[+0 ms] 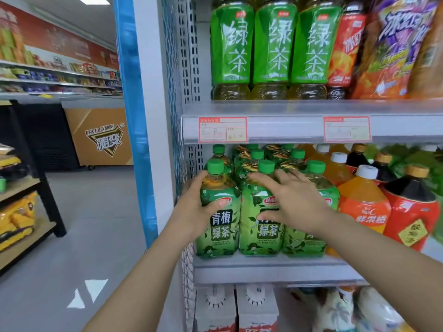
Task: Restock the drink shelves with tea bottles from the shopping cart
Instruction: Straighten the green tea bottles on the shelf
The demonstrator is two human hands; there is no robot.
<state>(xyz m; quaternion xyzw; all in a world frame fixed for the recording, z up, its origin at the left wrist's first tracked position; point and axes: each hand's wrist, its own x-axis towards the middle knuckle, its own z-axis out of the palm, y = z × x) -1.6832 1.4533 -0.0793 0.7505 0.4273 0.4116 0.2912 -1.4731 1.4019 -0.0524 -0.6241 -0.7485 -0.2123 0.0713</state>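
Note:
Several green plum tea bottles with green caps stand in rows on the middle shelf (271,267). My left hand (194,207) is wrapped around the leftmost front bottle (220,236), thumb across its label. My right hand (290,202) lies with spread fingers over the shoulder of the middle front bottle (261,233), thumb on its label. A third front bottle (318,188) stands just right of it, partly hidden by my wrist. The shopping cart is not in view.
Orange and dark drink bottles (364,202) crowd the shelf to the right. Tall green tea bottles (273,46) fill the shelf above. White cartons (237,307) sit on the shelf below. The blue shelf upright (134,116) borders an open aisle floor at left.

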